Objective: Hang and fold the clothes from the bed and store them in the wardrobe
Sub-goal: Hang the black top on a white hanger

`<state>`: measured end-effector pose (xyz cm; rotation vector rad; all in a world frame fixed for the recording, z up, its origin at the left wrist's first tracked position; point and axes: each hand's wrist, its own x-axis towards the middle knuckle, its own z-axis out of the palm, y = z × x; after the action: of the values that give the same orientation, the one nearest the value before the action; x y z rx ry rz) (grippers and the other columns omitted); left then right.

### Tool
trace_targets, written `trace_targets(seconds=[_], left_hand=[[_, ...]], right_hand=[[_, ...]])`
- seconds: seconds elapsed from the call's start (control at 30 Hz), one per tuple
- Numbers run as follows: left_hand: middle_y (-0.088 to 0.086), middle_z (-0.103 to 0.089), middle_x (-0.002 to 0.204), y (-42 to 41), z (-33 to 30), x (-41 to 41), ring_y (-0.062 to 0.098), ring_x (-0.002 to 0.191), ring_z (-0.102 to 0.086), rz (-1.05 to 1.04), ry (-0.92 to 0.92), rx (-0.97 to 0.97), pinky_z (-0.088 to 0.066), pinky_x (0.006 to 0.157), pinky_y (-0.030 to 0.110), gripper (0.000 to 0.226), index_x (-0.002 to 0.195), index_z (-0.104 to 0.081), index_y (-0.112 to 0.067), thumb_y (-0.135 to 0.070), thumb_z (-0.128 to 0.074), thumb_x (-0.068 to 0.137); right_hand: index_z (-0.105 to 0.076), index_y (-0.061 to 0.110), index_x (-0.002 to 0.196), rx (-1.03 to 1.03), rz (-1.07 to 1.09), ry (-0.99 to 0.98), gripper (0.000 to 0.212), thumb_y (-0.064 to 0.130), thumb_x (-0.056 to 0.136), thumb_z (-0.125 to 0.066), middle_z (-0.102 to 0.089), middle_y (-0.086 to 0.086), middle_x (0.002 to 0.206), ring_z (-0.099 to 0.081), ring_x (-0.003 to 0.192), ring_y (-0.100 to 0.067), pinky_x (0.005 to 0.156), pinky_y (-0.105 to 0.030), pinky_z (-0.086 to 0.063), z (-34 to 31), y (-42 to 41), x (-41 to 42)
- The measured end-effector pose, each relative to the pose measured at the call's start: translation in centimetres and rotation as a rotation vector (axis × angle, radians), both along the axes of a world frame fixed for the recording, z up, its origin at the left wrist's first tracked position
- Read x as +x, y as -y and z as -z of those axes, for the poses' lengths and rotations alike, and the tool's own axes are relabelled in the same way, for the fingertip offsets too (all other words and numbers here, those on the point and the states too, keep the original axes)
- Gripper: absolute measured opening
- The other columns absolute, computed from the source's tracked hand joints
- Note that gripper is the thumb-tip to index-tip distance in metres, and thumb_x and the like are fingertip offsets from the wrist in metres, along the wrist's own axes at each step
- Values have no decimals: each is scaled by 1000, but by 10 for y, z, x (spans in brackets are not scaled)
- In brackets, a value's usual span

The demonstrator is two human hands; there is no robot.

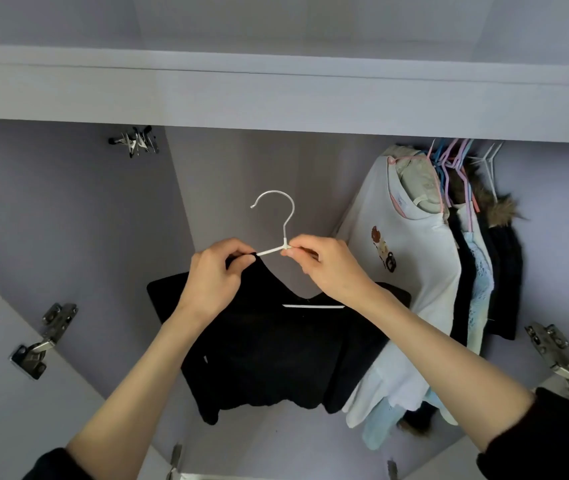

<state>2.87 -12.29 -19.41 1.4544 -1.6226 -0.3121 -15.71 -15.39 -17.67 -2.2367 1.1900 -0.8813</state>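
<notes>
Both hands worked inside my wardrobe (68, 209): left hand (215, 275) pinched the soft, light black top (276, 351), right hand (324, 263) pinched the stiff white hanger (285, 233), its best hold, I judged.

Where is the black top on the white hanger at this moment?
Centre of the head view, inside the open wardrobe: the black top hangs on the white hanger, gripped by left hand and right hand, left of the hanging white shirt.

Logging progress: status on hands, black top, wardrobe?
Both hands, left and right, pinch hanger. Black top on it, not yet hung. Hung clothes at right.
</notes>
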Motion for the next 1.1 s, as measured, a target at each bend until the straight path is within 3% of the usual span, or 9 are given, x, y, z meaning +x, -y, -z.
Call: trace_targets(seconds=[0.17, 0.33, 0.47, 0.57, 0.67, 0.73, 0.83, 0.97, 1.1], left_hand=[[-14, -66, 74, -3, 5, 15, -5, 72, -60, -105, -111, -6, -41, 72, 4, 13, 81, -65, -9, -5, -57, 90], [-8, -63, 94, -7, 16, 43, 14, 93, -59, -130, 0, 25, -38, 83, 17, 10, 96, -68, -11, -15, -61, 90], [-14, -52, 111, -12, 45, 37, 6, 106, -38, -50, 113, 79, -30, 92, 16, 35, 117, -63, -20, -24, -69, 84], [-9, -52, 108, -9, 50, 31, 5, 104, -33, -120, 121, -25, -31, 89, 11, 31, 112, -64, -18, -21, -72, 82], [-2, -59, 97, -8, 47, 24, 16, 97, -48, -267, 187, -109, -41, 70, 28, 14, 95, -68, -13, -18, -71, 83], [1, -63, 92, -9, 46, 22, 20, 90, -56, -295, 171, -131, -41, 65, 30, 5, 88, -68, -9, -13, -67, 86], [10, -68, 90, -6, 44, 32, 31, 85, -64, -357, 58, -51, -50, 71, 39, 8, 93, -65, -6, -10, -58, 91], [20, -67, 85, -5, 41, 58, 38, 82, -63, -439, 1, -37, -47, 73, 43, 10, 98, -59, -1, -2, -51, 92], [17, -68, 89, -8, 48, 69, 38, 86, -63, -449, 195, 90, -42, 83, 41, 13, 99, -62, -8, -7, -51, 93]], right_hand=[[-68, 25, 113, 47, 45, -92, 25, 24, 98, -49, -36, 6, 52, -29, 47, -9, 48, -18, -24, 12, 2, -9], [-70, 21, 108, 124, 93, -4, 23, 24, 96, -50, -62, -18, 73, -43, 60, -27, 60, -32, -35, 17, 5, -25], [-71, 19, 91, 166, 92, 111, 18, 19, 94, -53, -49, -4, 63, -39, 60, -15, 62, -29, -32, 8, 6, -26], [-71, 19, 83, 223, 50, 171, 17, 22, 92, -57, -53, -15, 68, -41, 63, -15, 63, -27, -32, 2, 1, -26], [-72, 16, 79, 236, 81, 216, 25, 35, 88, -60, -59, -22, 79, -44, 68, -16, 69, -29, -34, 1, -2, -22], [-71, 18, 75, 205, 136, 204, 27, 38, 88, -59, -54, -17, 68, -40, 63, -15, 66, -30, -32, 3, -2, -20], [-69, 18, 74, 161, 203, 106, 27, 35, 91, -57, -43, 6, 50, -36, 52, -9, 58, -26, -30, 6, 3, -25], [-68, 13, 77, 201, 267, 21, 26, 28, 93, -55, -49, 24, 43, -45, 44, 3, 48, -12, -32, 11, 12, -45], [-67, 13, 73, 205, 285, 52, 25, 25, 92, -57, -48, 23, 42, -43, 44, 2, 50, -12, -32, 19, 13, -50]])
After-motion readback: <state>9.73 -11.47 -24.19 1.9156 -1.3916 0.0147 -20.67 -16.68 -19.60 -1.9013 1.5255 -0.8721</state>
